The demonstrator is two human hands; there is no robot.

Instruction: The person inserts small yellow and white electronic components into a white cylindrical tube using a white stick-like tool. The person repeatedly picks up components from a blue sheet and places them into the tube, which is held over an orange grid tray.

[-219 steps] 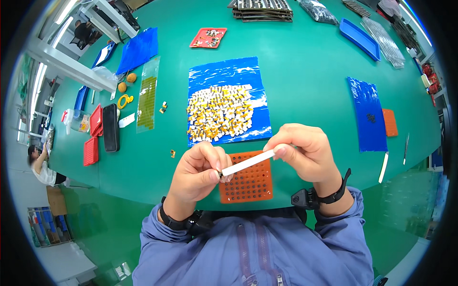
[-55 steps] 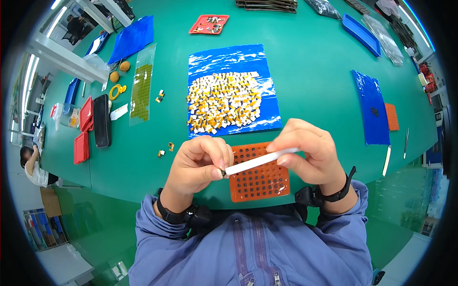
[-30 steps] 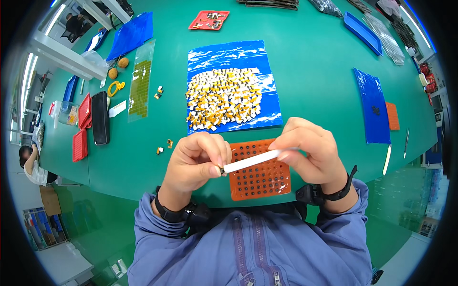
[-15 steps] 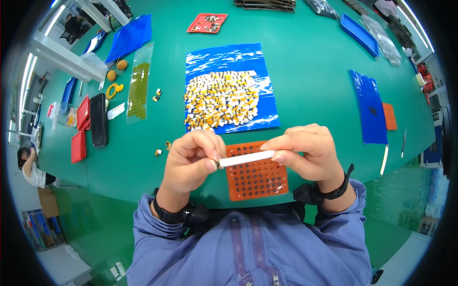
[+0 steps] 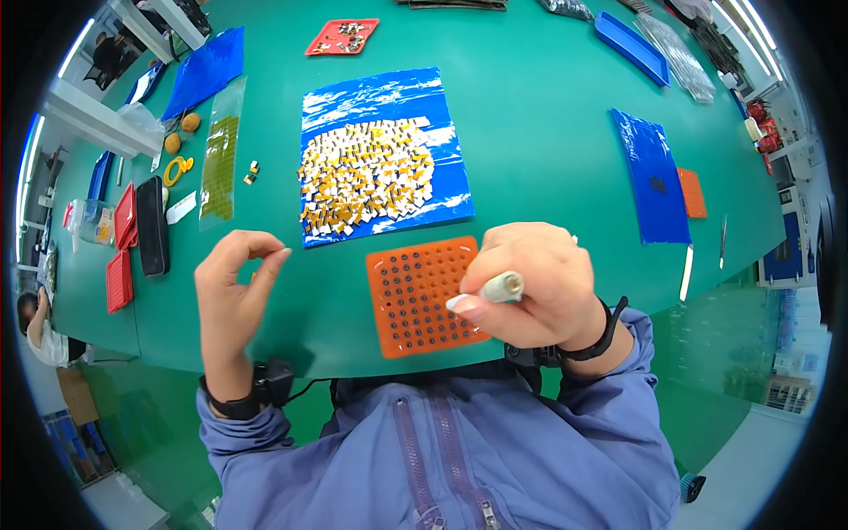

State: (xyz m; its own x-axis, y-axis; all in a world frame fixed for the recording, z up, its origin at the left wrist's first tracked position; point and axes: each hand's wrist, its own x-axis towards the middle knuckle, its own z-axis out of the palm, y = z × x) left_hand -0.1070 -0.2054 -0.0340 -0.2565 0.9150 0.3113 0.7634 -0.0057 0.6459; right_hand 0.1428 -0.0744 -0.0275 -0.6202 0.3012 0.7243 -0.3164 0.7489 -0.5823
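Note:
My right hand is closed around a white pen-like stick, whose round, ringed end points up toward me. That hand is over the right side of an orange perforated tray. Small dark round pieces sit in many of the tray's holes, mostly in its left and lower parts. To the left of the tray, my left hand is held above the green table, thumb and forefinger drawn together at the tips. Whether anything tiny is between them I cannot make out.
Behind the tray, a blue sheet bears a heap of small white and amber pieces. A red tray stands farther back. At left are a black case and yellow scissors; at right, another blue sheet.
Both hands held the white stick over the tray; my left hand has let go and moved left. The stick has turned in my right hand, its end now toward me. The whole view has shifted.

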